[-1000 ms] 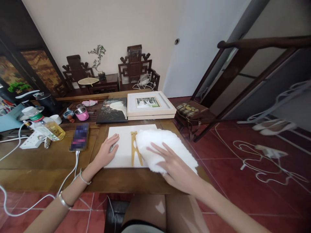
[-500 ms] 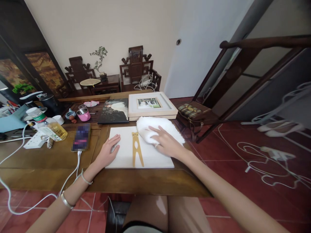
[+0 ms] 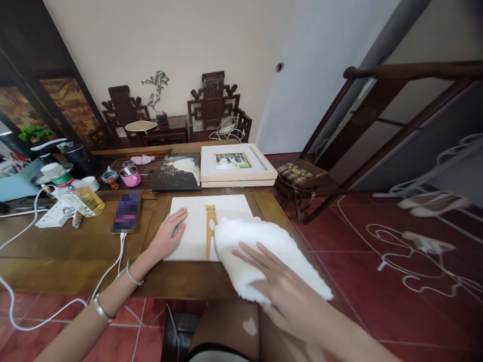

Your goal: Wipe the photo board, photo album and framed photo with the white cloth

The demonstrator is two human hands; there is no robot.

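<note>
A long brown wooden table is filling the foreground, and a dark wooden chair is standing at its right end, bearing a brown and plaid bag. On the tabletop, a pale square frame with a small picture is lying just beyond the work, bordering its far side. A flat white rectangular board is lying before the person, and a fluffy white cloth is covering its right part. A black picture panel is lying left of the frame; a blurred phone is lying near the left hand.

A light blue holder is containing pens, a clear plastic bottle is leaning with yellow liquid inside, and a pink mug is holding something pale.

Since half a second ago, the cloth has been moving from the board's far right toward the person, and is now hiding one leg of the yellow cat-shaped figure. The right hand is pressing it, fingers spread; whether the thumb is pinching it, I cannot tell. The left hand is staying flat on the board's left edge, gripping nothing visible.
</note>
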